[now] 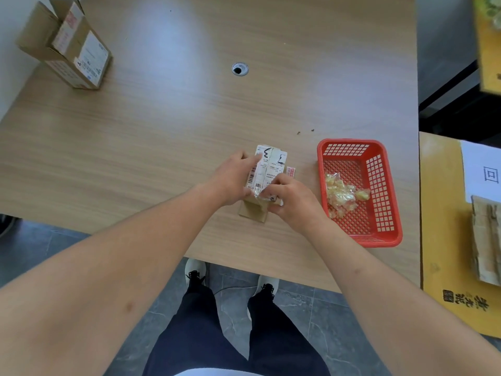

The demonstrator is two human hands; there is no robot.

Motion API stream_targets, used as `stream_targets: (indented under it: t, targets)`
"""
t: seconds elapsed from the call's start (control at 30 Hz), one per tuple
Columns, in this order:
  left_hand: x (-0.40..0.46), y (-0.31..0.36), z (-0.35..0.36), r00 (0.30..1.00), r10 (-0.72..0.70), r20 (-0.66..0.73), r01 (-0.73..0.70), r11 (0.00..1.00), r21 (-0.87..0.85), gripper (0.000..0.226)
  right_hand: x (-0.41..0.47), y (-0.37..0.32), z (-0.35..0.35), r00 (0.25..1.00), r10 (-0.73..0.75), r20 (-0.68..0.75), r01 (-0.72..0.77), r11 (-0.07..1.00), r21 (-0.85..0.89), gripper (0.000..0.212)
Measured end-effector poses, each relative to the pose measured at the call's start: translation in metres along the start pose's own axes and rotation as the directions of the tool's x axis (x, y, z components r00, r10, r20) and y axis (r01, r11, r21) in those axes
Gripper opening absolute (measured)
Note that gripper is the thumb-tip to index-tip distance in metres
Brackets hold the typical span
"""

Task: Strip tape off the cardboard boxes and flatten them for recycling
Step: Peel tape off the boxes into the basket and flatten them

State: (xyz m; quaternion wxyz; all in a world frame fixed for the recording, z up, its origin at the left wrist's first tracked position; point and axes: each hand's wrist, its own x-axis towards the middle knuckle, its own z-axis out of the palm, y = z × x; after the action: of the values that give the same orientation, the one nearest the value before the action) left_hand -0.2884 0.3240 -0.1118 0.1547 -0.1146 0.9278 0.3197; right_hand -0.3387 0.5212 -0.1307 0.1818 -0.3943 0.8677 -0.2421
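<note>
Cardboard box, small and brown, lies on the wooden table near its front edge, just past the middle of the head view. White shipping labels with barcodes and black scrawl cover most of its top face, split by a seam down the middle, and a brown flap sticks out from under it toward 6 o'clock. A small red-printed sticker shows at its 3 o'clock edge. Its long axis runs from 6 to 12 o'clock, tilted slightly toward 1.

The left hand holds the box's 9 o'clock side, fingers curled round the edge with fingertips on the label. The right hand is at the near end, its fingers pinching a bit of clear tape at the label's lower edge.

At 3 o'clock from the box, just beside it, a red plastic basket holds a crumpled heap of yellowish clear tape scraps. At 10 o'clock, well apart near the table's far corner, stands a second cardboard box with open flaps and labels on its side. A round cable hole sits in the tabletop at 12 o'clock. Beyond the table's right edge a yellow sheet carries flattened cardboard. Below, grey floor tiles, dark trousers and white shoes show.
</note>
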Motion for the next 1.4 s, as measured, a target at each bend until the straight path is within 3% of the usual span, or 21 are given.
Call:
stream_targets:
  t: [0.13,0.27,0.4,0.47,0.57,0.73,1.0,1.1,1.27,1.4]
  targets:
    - [-0.008,-0.016,0.011,0.991,-0.014,-0.130,0.006,0.998,-0.059,0.068,0.011,-0.006,0.005,0.992,0.120,-0.023,-0.114,0.975,0.193,0.008]
    - [-0.018,-0.029,0.032,0.972,-0.064,-0.227,0.004,0.967,-0.256,0.056,0.018,-0.022,0.014,0.924,0.381,0.028,-0.343,0.798,0.495,0.007]
    - [-0.024,-0.036,0.039,0.988,-0.124,-0.094,0.041,0.789,-0.612,0.065,0.032,-0.047,0.025,0.826,0.552,0.116,-0.487,0.594,0.640,0.008]
    - [-0.025,-0.041,0.036,0.994,-0.101,-0.046,0.041,0.722,-0.691,0.068,0.042,-0.053,0.022,0.789,0.586,0.184,-0.548,0.535,0.643,0.014]
    - [-0.026,-0.046,0.034,0.997,-0.070,-0.015,0.041,0.733,-0.679,0.072,0.055,-0.049,0.010,0.766,0.573,0.291,-0.623,0.554,0.551,0.020]
    - [-0.023,-0.045,0.044,0.989,-0.068,-0.128,-0.036,0.738,-0.674,0.070,0.067,-0.037,-0.002,0.791,0.487,0.371,-0.609,0.685,0.400,0.020]
    - [-0.016,-0.053,0.048,0.996,0.012,-0.083,-0.067,0.706,-0.705,0.070,0.072,-0.036,0.004,0.812,0.512,0.280,-0.582,0.746,0.324,0.015]
    - [-0.012,-0.055,0.049,0.997,0.021,-0.069,-0.063,0.703,-0.708,0.070,0.072,-0.036,0.008,0.795,0.552,0.252,-0.606,0.710,0.358,0.019]
    - [-0.008,-0.056,0.053,0.997,0.020,-0.075,-0.067,0.702,-0.709,0.071,0.067,-0.031,0.013,0.781,0.591,0.201,-0.576,0.559,0.596,0.016]
    - [-0.007,-0.056,0.055,0.996,0.004,-0.084,-0.063,0.697,-0.714,0.072,0.056,-0.029,0.010,0.803,0.576,0.154,-0.513,0.535,0.672,0.012]
